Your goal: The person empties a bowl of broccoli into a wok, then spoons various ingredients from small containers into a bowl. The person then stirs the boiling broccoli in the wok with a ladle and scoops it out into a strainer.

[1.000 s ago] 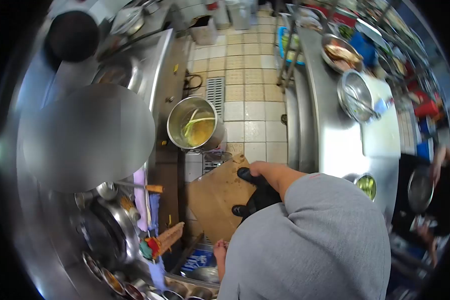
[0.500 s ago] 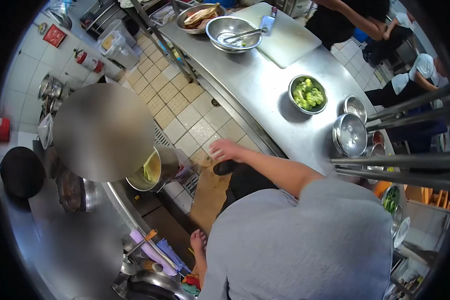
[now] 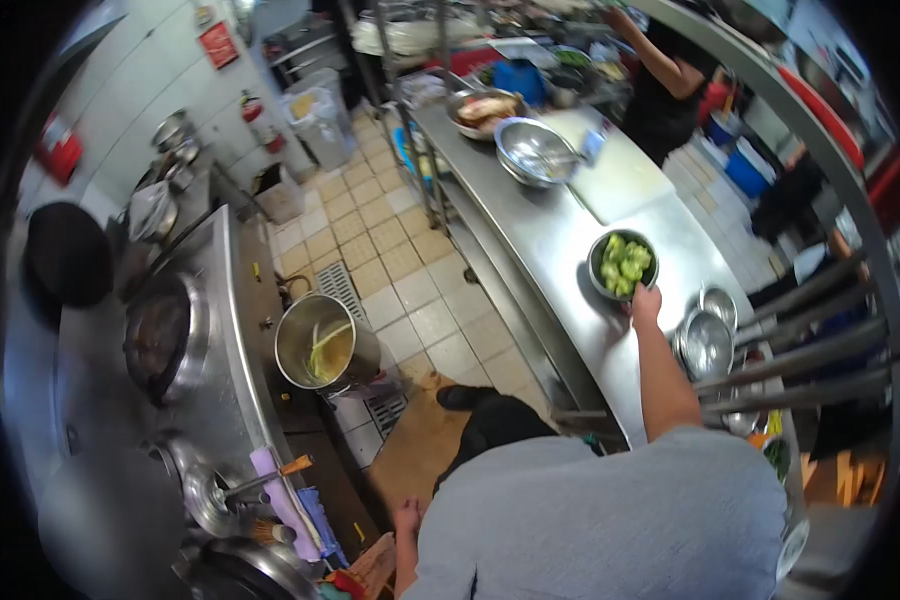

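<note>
My right hand (image 3: 646, 303) grips the near rim of a metal bowl (image 3: 597, 266) of green vegetable pieces (image 3: 625, 262) over the steel counter (image 3: 590, 335). Low beside my body, my left hand (image 3: 408, 515) hangs with its fingers curled in and nothing visible in it. Past the vegetable bowl stand a larger metal bowl (image 3: 530, 148) with a utensil in it and a white cutting board (image 3: 625, 185).
A tall pot (image 3: 365, 352) holding liquid and green stalks stands beside the stove counter (image 3: 232, 330) on the left. Stacked metal bowls (image 3: 708, 345) and shelf rails (image 3: 810, 365) are on the right. A co-worker (image 3: 670, 85) stands beyond the counter.
The view has turned from the stove side towards the counter. My right hand has moved from above the floor to the vegetable bowl and taken hold of its rim. My left hand stays low.
</note>
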### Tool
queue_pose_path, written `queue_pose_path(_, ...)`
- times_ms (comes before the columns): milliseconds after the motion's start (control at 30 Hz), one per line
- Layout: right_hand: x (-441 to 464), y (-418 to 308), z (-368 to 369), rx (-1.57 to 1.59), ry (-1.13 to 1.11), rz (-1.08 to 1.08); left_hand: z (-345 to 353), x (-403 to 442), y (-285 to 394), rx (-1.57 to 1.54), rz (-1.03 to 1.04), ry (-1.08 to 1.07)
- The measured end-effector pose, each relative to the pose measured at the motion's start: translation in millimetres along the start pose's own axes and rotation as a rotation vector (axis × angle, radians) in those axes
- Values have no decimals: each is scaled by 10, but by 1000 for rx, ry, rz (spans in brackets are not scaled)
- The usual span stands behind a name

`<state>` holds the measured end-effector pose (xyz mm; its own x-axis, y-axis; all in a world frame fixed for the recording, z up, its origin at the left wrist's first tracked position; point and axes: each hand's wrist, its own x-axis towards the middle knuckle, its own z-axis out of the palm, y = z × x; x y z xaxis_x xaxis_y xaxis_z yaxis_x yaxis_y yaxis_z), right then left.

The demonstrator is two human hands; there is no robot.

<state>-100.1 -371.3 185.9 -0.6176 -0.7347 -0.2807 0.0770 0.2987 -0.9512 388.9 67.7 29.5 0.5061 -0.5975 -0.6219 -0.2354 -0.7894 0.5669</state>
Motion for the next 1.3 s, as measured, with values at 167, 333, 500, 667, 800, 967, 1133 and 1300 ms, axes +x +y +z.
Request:
queue_pose_path(167, -430, 480, 798, -351, -486, -203, 68, -254, 34, -590, -150, 21)
queue_pose_path(333, -2392, 263, 1699, -390, -1332, -135, -268, -849, 1143, -936, 79, 3)
queue_pose_path(500, -4173, 326, 2036, -520, -1924, -37, -715, -1329, 1488, -1161, 291, 484)
queue_pose_path(667, -5045, 350, 2406, -605, -2360, -12, -1050, -1745, 1150, -1455, 74, 831)
queue_pose_path(800, -5434, 649, 3043, -365, -2101, -1356, -1224, -2109, 926, -1622, 82, 1178)
queue_pose_path(967, -5789, 1312, 3825, -1114, -2226, -693, -1237, -2230, 673, -1682, 153, 1454)
queue_pose_path(1133, -6415, 1128, 4328, -812, -2451, -674, -1192, -2357, 622, -1885, -46, 1635)
queue_pose_path(1300, -7273, 984, 5066, -696, -2404, -500, -877, -2411, 744, -1866, -139, 1885)
